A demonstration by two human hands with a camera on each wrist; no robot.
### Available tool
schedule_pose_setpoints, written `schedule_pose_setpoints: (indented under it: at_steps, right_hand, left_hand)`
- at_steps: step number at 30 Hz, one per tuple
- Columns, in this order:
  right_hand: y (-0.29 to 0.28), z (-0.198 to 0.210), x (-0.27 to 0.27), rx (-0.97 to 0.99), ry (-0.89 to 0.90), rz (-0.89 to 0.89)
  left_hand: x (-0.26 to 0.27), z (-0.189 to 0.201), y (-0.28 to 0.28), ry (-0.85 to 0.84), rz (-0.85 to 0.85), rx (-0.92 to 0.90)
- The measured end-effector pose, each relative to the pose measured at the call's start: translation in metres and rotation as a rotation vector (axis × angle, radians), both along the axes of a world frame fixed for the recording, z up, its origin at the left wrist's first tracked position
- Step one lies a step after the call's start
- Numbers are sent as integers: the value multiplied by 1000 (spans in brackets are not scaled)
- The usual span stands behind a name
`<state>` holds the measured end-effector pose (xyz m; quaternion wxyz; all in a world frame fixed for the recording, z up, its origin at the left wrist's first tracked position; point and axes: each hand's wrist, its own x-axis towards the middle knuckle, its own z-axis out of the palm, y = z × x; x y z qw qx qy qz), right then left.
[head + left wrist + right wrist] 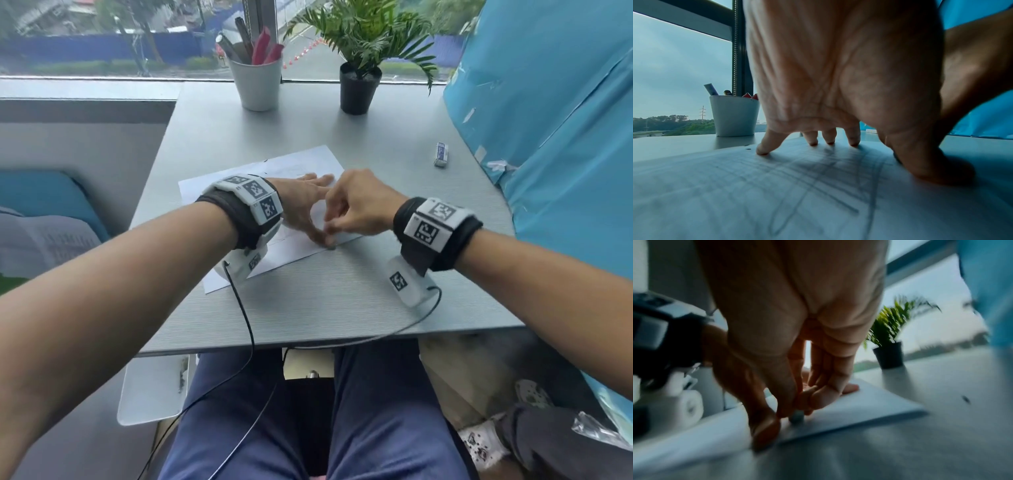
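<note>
- Left hand (301, 202) is lying palm-down on the paper sheet (301, 161), fingers spread and straight. Nothing in its grip, it is only pressing.
- In the left wrist view, the left hand (838, 73) is planting its fingertips (762, 150) on the paper sheet (756, 194). The thumb (931, 167) is pressing down close to the sheet's near-right edge.
- The sheet is showing crossing pencil lines under the palm.
- Right hand (359, 205) is curling its fingers down beside the left thumb, grip narrow, pinching a small grey piece (330, 245).
- In the right wrist view, the right hand (797, 321) is holding the small grey piece (796, 417) in its fingertips. The piece's lower end is touching the paper sheet (869, 407) just inside the near edge. That view is blurred, so I cannot tell exactly what the piece is.
- The paper sheet is lying flat and skewed at mid tabletop (342, 301), with its near corner toward the left wrist.
- A sleeved eraser (441, 155) is lying on the tabletop, well apart to the right of the sheet.
- A white cup (255, 82) with pens (239, 41) is standing upright at the far edge by the window. A potted plant (359, 85) is standing near it to the right.
- A blue wrapped bulk (565, 137) is running along the right side of the tabletop.
</note>
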<state>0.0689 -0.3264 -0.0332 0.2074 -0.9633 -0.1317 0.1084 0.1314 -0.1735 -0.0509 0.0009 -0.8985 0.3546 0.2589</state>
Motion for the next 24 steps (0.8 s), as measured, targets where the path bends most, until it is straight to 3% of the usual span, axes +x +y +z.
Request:
schedule_pose_setpoints:
  at_steps: [4,9,13,17,22,24]
  right_hand:
    - [-28,11,25,-48,-56,-200]
    - [3,2,0,-29,8,36]
    - [-23,9,28,-60,-68,-183]
    - [5,3,2,-31,19,25]
    - [-22,10,29,-51,-71,-177]
    - [-6,6,17,-47,-40,-74]
  left_hand:
    - [-4,1,0,-12,16,27]
    - [3,1,1,28,-7,7]
    - [-3,4,-2,13,15,36]
    - [0,2,0,33,-18,-34]
    - [-3,1,1,17,37,-11]
    - [-2,2,1,28,27,-44]
